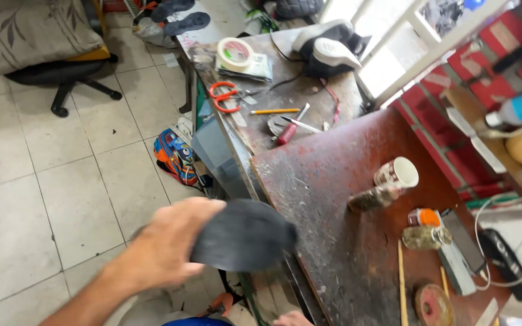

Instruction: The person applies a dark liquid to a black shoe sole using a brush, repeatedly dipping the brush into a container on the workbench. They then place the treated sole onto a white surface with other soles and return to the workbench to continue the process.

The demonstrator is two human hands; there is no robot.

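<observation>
- A dark grey, flat, rounded piece [246,236], perhaps a rubber sole though motion blur makes that unsure, hangs over the near-left edge of the red workbench [333,199].
- The left hand [167,244] grips this piece from its left side, fingers curled around the edge and thumb on top.
- The right hand [292,319] shows only as a sliver at the bottom of the view, just below the dark piece; I cannot tell whether it is spread or closed.
- On the red workbench, well to the right of the piece, stands a white mug [397,174] with a patterned side, and a small jar [370,198] just beside it.
- Nearer the bench's right edge lie an orange-capped container [424,217] and a sharpening block [456,265].
- Beyond the red workbench, a second worn table [309,90] carries red-handled scissors [225,95], a pencil [274,111], a roll of tape [235,53] and a white shoe [332,53].
- On the tiled floor left of the bench lies a colourful bag [175,156].
</observation>
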